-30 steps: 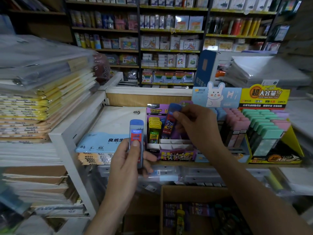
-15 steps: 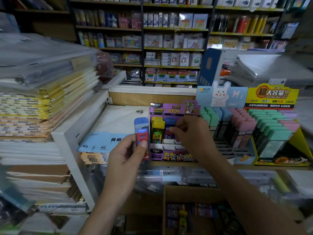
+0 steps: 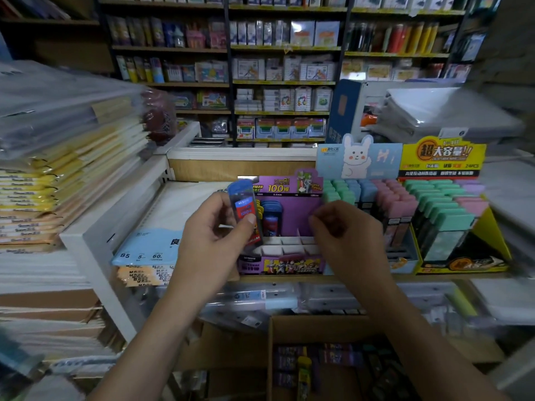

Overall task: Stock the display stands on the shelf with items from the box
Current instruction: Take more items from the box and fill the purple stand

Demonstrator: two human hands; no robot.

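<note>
Head view: three display stands sit side by side on the shelf (image 3: pixel 362 278). They are a purple stand (image 3: pixel 295 218), a blue rabbit-topped stand (image 3: pixel 359 160) just right of it, and a yellow stand (image 3: pixel 443 157) further right.

Two hands are in front of the purple stand. The left hand (image 3: pixel 214 241) grips one blue lead case (image 3: pixel 243 211) upright between thumb and fingers, over the stand's left edge. This case hides most of the yellow cases (image 3: pixel 260 209) in the stand, so they cannot be counted. One blue case (image 3: pixel 272 221) stands clearly in a back slot.

The right hand (image 3: pixel 344 235) hovers at the stand's right side with its fingers curled. Blur hides whether the fingertips pinch anything.

Below the purple stand, the cardboard box (image 3: pixel 318 325) is cut off by the frame's bottom edge. Its contents are dark and smeared.

Left of the purple stand lies a blue B5 paper pack (image 3: pixel 144 247).
</note>
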